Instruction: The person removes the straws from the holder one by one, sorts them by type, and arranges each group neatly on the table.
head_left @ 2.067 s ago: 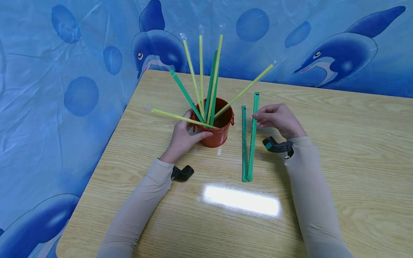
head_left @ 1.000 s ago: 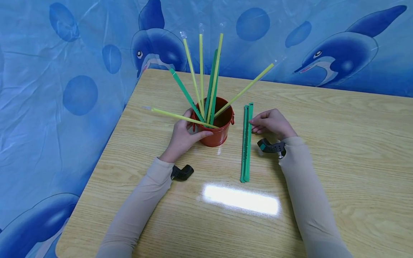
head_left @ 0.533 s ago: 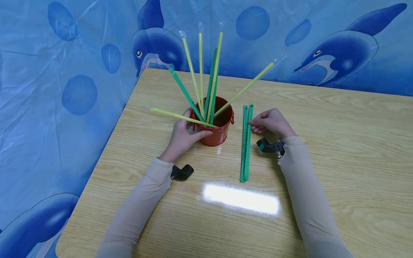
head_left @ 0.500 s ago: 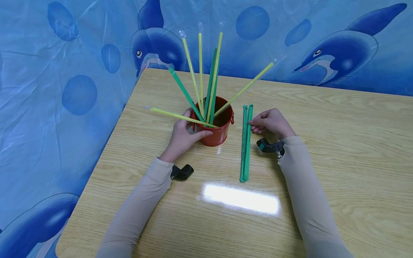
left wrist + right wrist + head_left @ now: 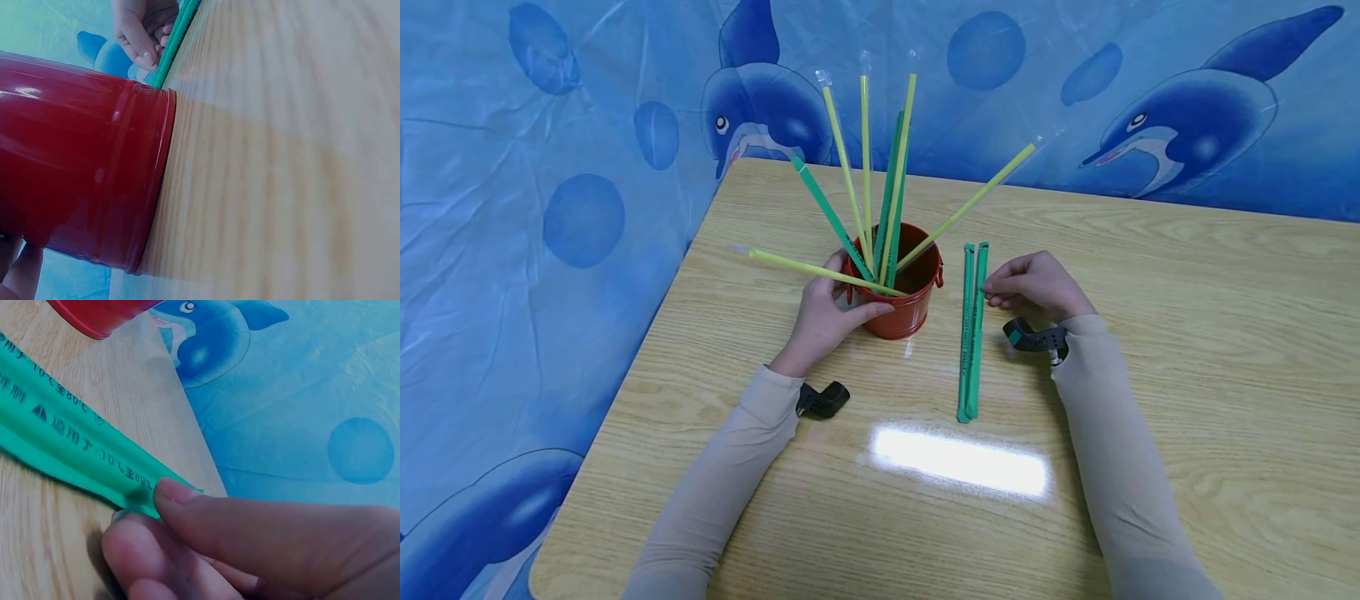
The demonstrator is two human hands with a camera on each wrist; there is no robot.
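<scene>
My left hand (image 5: 829, 321) holds a small red metal bucket (image 5: 904, 321) by its left side, thumb along the front below the rim. In the left wrist view the bucket (image 5: 69, 156) fills the left half, its base on the table. Several yellow straws (image 5: 962, 208) in clear wrappers and several green-wrapped straws (image 5: 823, 204) lean out of it. To the bucket's right, two green-wrapped straws lie side by side. The left one (image 5: 966, 333) is untouched by fingers; the right one (image 5: 977, 342) is pinched near its upper part between thumb and fingertips of my right hand (image 5: 1033, 283).
Everything stands on a wood-grain table (image 5: 1225, 375), with a glare patch (image 5: 958, 461) near the front. A blue dolphin-print sheet (image 5: 880, 33) hangs behind and to the left. Each wrist carries a black camera mount (image 5: 823, 400).
The right-hand straw has come down and leftward from a raised, tilted position to lie alongside the other green one. My right hand moved with it; the left hand and bucket stayed put.
</scene>
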